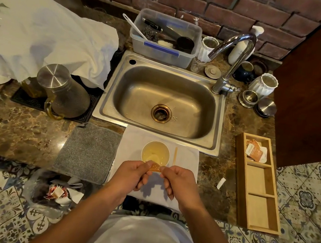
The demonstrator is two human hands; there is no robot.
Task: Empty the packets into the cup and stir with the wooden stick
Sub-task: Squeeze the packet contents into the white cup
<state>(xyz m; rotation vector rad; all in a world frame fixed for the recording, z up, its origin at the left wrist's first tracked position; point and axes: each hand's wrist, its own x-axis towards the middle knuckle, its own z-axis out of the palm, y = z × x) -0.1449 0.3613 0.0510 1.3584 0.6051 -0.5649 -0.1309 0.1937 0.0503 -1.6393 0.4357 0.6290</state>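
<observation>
Both hands [133, 173] [179, 182] meet, fingertips pinched together.

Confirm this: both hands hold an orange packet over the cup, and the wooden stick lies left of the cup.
Wrong side. The head view shows the wooden stick lying right of the cup. Both the left hand and right hand do hold the orange packet.

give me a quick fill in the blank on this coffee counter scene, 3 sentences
1. Both hands, left hand and right hand, pinch one orange ____ over the cup.
2. The wooden stick lies to the ____ of the cup.
3. Spare packets sit in the wooden tray's ____ compartment.

Missing words: packet; right; farthest
</observation>
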